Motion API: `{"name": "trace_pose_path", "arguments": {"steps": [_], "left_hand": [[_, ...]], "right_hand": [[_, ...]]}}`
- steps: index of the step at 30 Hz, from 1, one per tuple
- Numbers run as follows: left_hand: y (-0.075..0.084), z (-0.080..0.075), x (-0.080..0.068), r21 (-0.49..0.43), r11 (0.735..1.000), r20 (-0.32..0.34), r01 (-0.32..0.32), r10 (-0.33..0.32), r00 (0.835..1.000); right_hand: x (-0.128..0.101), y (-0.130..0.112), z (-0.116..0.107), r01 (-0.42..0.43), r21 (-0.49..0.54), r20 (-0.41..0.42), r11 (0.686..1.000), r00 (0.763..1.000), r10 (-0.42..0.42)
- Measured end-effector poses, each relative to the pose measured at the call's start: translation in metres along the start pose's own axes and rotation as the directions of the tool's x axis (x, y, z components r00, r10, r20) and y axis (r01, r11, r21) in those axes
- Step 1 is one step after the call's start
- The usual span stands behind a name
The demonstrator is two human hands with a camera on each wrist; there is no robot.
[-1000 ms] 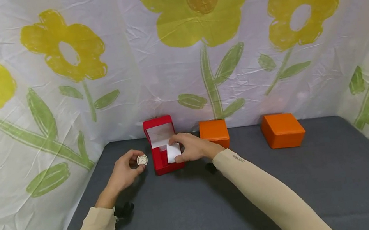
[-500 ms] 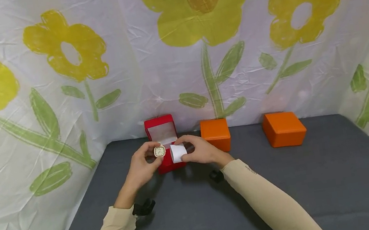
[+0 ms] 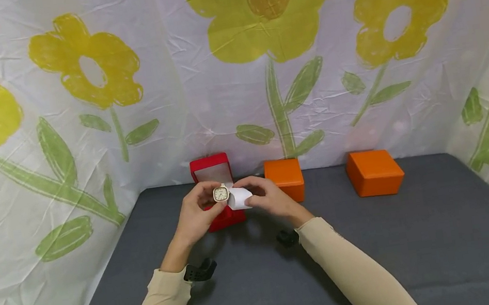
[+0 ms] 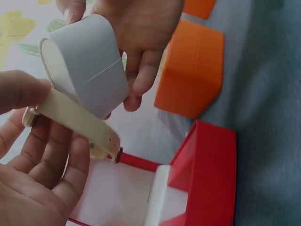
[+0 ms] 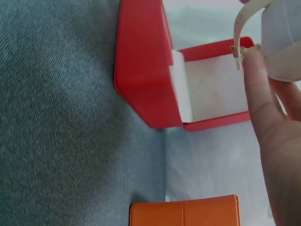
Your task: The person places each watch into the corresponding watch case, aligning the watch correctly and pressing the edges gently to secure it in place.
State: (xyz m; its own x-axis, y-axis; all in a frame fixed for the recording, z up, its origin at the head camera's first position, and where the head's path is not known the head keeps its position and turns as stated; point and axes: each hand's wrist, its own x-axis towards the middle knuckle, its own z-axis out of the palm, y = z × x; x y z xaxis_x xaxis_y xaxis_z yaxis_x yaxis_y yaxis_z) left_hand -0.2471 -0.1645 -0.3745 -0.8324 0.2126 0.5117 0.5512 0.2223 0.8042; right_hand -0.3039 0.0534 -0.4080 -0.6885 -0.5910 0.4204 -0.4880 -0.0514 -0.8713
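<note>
My left hand [image 3: 204,202] pinches a watch [image 3: 220,193] with a square gold face and a cream strap [image 4: 75,120]. Just to its right, my right hand [image 3: 259,192] grips a white rolled cushion [image 3: 242,198]. Watch and cushion touch above the open red box [image 3: 225,218], whose lid [image 3: 210,166] stands upright. In the left wrist view the strap lies against the cushion [image 4: 89,70], over the box's white lining [image 4: 117,193]. The right wrist view shows the red box [image 5: 141,66] open, with the strap's end [image 5: 244,19] beside my finger [image 5: 263,117].
Two shut orange boxes stand along the back of the grey table [image 3: 426,241]: one [image 3: 284,178] right beside the red box, one [image 3: 374,172] farther right. A flowered sheet [image 3: 80,118] walls the back and both sides.
The left hand carried the watch rightward and up to the cushion. The right hand lifted the cushion out of the red box; both now meet above it.
</note>
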Motion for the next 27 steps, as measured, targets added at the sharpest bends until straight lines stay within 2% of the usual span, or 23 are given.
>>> {"name": "trace_pose_path", "arguments": {"steps": [3,5,12,15,20,24,27], "left_hand": [[0.011,0.004,0.0,-0.07,0.998,0.017,0.003,-0.002,1.0],[0.01,0.005,0.0,-0.112,0.994,0.023,0.018,-0.016,1.0],[-0.007,0.008,-0.001,-0.171,0.984,0.028,0.041,-0.037,0.999],[-0.013,0.008,-0.003,-0.167,0.984,0.044,0.064,-0.057,0.997],[-0.014,0.008,-0.005,-0.194,0.973,0.073,0.12,-0.108,0.991],[-0.014,0.009,-0.004,-0.242,0.96,0.088,0.139,-0.121,0.989],[-0.013,0.009,-0.004,-0.272,0.952,0.091,0.142,-0.122,0.988]], "right_hand": [[-0.002,-0.001,0.001,0.011,0.052,-0.025,0.999,1.0,-0.01],[-0.004,0.002,0.0,0.016,0.067,-0.043,0.998,0.999,-0.013],[-0.006,0.0,-0.002,0.006,0.115,-0.035,0.993,0.999,-0.002],[-0.006,-0.001,-0.001,0.001,0.113,-0.029,0.994,1.0,0.002],[-0.008,0.001,0.0,-0.017,0.097,-0.029,0.995,0.999,0.02],[-0.009,0.001,-0.001,-0.038,0.08,-0.025,0.996,0.999,0.04],[-0.01,-0.01,-0.002,-0.049,0.061,-0.015,0.997,0.999,0.05]]}}
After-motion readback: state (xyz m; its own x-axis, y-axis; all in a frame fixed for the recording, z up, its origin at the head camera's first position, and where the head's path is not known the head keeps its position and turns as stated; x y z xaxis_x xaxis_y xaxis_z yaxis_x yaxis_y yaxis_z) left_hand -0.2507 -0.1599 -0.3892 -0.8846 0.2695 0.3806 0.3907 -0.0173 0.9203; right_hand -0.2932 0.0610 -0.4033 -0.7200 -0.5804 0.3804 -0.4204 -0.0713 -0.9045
